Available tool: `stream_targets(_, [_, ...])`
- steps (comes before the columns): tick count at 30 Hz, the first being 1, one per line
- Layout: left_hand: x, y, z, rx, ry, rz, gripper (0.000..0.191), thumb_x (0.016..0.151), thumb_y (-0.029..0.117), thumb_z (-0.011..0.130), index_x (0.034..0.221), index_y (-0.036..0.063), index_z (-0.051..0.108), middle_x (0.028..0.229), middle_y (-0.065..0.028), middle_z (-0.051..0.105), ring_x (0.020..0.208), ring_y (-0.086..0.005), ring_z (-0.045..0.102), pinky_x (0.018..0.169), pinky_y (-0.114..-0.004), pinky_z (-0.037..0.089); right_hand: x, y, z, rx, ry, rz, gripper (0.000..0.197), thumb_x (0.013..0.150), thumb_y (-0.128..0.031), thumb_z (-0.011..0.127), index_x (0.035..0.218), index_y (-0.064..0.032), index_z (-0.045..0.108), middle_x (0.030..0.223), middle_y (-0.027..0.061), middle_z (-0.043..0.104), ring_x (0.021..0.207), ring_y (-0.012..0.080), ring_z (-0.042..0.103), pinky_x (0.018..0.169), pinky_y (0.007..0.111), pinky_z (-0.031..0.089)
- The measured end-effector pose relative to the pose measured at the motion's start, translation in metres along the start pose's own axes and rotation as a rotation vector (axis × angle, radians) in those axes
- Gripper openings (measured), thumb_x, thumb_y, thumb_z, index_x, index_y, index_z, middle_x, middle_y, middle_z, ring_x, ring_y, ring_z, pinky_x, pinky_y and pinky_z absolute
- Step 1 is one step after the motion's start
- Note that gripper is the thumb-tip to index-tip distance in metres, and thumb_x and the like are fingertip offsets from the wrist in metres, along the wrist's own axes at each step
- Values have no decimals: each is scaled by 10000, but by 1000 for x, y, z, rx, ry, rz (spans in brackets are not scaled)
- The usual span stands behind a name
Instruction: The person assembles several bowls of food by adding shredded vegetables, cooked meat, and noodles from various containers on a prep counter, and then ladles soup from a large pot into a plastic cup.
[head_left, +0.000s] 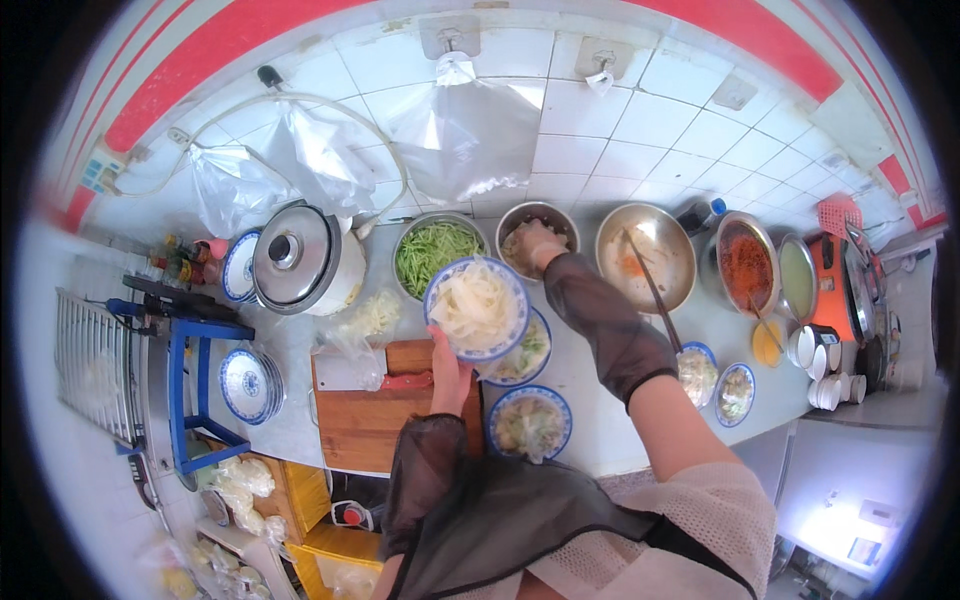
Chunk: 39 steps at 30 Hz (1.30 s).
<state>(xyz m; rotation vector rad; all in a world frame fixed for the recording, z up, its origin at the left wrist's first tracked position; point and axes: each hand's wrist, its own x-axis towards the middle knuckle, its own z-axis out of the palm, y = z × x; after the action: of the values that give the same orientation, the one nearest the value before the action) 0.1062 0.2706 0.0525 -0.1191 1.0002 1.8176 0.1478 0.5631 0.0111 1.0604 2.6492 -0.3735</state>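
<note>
My left hand (448, 371) grips a blue-rimmed white bowl by its near edge. Broad, pale, translucent noodles (480, 304) fill this bowl (517, 289), which is held above the counter. At the back, my right hand (536, 241) reaches into a steel bowl (574, 225); its fingertips and whatever they touch are hidden. Left of that bowl stands another steel bowl (480, 223) with shredded cucumber (436, 259). Partly under the held bowl, a plate of food (529, 352) rests on the counter, and nearer me is a plastic-covered bowl (530, 421).
A cleaver (352, 370) lies on a wooden cutting board (356, 435). Chopsticks (651, 289) lean across a large steel basin (611, 247). Farther right is a bowl of red seasoning (746, 262). A lidded pot (337, 277) and stacked plates (247, 386) stand left.
</note>
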Motion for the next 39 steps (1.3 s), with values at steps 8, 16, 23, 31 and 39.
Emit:
stream_targets(8, [37, 9, -17, 44, -29, 45, 719, 932, 603, 307, 1421, 76, 285, 1418, -97, 397, 1260, -255, 439, 1044, -415, 363, -84, -59, -118, 324, 160, -236, 318, 738, -258, 621, 962, -32, 642, 966, 219, 627, 1021, 379, 553, 890, 392, 460])
stream_targets(16, [46, -2, 3, -10, -85, 0, 733, 911, 635, 313, 1394, 85, 325, 1367, -112, 442, 1226, -273, 472, 987, -431, 427, -116, -100, -87, 253, 174, -455, 339, 746, -140, 619, 1074, -53, 604, 1094, 222, 552, 1052, 361, 532, 894, 401, 447])
stream_targets(23, [37, 5, -8, -82, -127, -3, 710, 921, 616, 316, 1408, 100, 313, 1379, -90, 442, 1237, -249, 466, 1001, -415, 418, -105, -95, -85, 176, 264, -535, 211, 790, -67, 560, 971, -47, 667, 945, 158, 630, 964, 340, 581, 859, 395, 467])
stream_targets(31, [21, 10, -23, -79, -139, 28, 701, 931, 590, 347, 1408, 80, 303, 1385, -91, 435, 1249, -238, 452, 1021, -401, 390, -125, -98, -108, 649, 222, -469, 233, 797, -78, 580, 1013, -43, 662, 1000, 164, 624, 919, 347, 591, 832, 387, 479])
stream_targets(39, [19, 10, -33, -128, -71, -5, 690, 932, 594, 329, 1412, 97, 307, 1393, -77, 428, 1240, -242, 459, 1008, -399, 403, -118, -122, -80, 450, 429, -698, 233, 809, -131, 618, 1023, -48, 656, 952, 171, 632, 919, 324, 608, 806, 366, 486])
